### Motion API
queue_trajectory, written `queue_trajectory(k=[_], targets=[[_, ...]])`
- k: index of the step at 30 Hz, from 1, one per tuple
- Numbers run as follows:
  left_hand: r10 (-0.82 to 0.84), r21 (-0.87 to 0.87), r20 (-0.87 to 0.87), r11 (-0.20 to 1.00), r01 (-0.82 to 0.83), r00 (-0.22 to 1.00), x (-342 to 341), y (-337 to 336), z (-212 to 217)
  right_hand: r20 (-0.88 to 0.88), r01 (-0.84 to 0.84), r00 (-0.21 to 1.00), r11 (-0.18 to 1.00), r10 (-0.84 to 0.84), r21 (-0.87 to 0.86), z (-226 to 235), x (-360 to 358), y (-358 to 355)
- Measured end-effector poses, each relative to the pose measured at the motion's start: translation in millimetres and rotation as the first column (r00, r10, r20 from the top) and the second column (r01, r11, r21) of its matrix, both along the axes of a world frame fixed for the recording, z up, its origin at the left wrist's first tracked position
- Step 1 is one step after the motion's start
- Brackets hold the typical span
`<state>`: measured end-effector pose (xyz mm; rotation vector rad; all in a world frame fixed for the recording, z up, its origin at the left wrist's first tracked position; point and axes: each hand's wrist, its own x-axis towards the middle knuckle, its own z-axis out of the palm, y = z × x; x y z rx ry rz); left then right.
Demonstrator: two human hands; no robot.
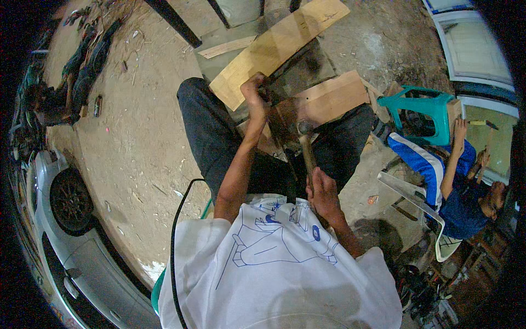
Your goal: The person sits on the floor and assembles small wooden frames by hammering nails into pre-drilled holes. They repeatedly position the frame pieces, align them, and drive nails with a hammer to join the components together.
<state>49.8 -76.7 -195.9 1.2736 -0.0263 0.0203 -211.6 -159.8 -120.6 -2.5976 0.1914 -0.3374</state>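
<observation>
My right hand is wrapped round the wooden handle of a hammer, in front of my shirt. Its metal head points away from me, between my knees. My left hand is closed in a fist beside the near edge of a long pale wooden board. What lies inside that fist is hidden; something dark shows at its right side. A shorter wooden board with a small dark hole lies to the right, by my right knee. Beyond my left hand is a thin wood strip.
At the right, another person sits by a green plastic stool, a hand on a wood block. A white plastic chair edge stands nearby. A silver car is at the left. Wood chips litter the ground.
</observation>
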Motion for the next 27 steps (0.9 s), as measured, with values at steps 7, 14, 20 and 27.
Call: queue_trajectory(k=[7,14,20,27], targets=[[0.026,0.103,0.016,0.994,-0.028,1.000,1.1,-1.4,-1.4,-0.444,0.282,0.896,0.790,-0.015,0.544,30.7,17.2,3.4],[-0.037,0.202,0.114,0.979,0.013,0.993,-3.6,2.7,-12.6,-0.037,0.025,0.999,0.999,-0.026,-0.030,21.0,11.8,12.7],[-0.073,0.050,-0.092,0.996,0.077,0.993,-26.0,-16.2,23.7,-0.522,0.381,0.843,0.829,-0.129,0.410,3.2,22.4,12.5],[-0.034,0.199,0.267,0.980,-0.020,0.963,-18.8,-15.6,-14.3,-0.577,0.605,0.787,0.454,-0.217,0.654,86.9,35.9,8.2]])
